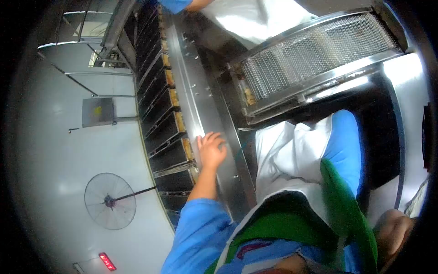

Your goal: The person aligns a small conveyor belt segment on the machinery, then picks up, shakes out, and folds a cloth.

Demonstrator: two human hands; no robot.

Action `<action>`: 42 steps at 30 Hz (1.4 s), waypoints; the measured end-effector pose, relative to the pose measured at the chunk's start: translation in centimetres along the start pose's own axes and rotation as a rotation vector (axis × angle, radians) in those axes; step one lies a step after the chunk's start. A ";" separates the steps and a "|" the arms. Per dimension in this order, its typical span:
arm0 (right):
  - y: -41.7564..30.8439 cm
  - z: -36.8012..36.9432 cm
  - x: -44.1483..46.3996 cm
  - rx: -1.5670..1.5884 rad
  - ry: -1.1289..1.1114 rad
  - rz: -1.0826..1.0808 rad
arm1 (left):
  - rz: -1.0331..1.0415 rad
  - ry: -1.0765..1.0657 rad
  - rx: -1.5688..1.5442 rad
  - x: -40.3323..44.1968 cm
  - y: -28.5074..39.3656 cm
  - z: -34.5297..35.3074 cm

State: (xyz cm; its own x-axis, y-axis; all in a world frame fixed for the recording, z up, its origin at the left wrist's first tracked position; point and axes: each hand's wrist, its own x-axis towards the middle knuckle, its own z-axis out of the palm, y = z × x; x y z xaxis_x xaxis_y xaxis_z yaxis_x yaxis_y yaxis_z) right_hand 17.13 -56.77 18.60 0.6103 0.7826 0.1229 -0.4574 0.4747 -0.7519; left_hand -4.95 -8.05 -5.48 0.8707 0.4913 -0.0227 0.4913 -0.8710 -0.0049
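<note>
My left hand (212,150) lies on a long metal ledge (189,91), palm down, with its fingers spread and nothing in them. Beside it runs a row of dark rectangular tins (159,128), whose near ends show a yellow-brown material. At the lower right edge, in shadow, is what looks like my right hand (394,230); its fingers are too dark and blurred to make out. A white apron (292,160) and green cloth (349,205) cover my front.
A metal-framed mesh conveyor (319,52) stands ahead to the right, with small yellowish crumbs at its corner. Another person in a white apron (260,20) is at the top. On the left wall are a round fan (109,201) and a red display (107,262).
</note>
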 end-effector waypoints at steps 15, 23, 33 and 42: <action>4.1 -3.2 2.4 -0.288 0.181 -0.201 | 0.004 0.024 -0.010 0.5 0.3 0.0; 5.4 -3.9 6.9 -0.164 0.556 -0.083 | -0.015 -0.133 0.018 0.9 0.7 -1.0; 5.2 -7.1 7.5 0.030 0.468 -0.012 | 0.009 -0.037 0.023 0.4 -0.1 0.2; 5.4 -8.3 8.3 0.233 0.584 0.016 | 0.029 0.011 0.000 0.3 -0.7 0.5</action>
State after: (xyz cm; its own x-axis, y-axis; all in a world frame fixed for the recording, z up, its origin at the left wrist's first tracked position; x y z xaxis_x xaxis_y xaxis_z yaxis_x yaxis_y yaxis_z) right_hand 25.09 -51.09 10.20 0.8249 0.4725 -0.3102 -0.5578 0.5918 -0.5820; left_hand -5.05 -7.31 -6.00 0.8845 0.4663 -0.0119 0.4663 -0.8846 -0.0045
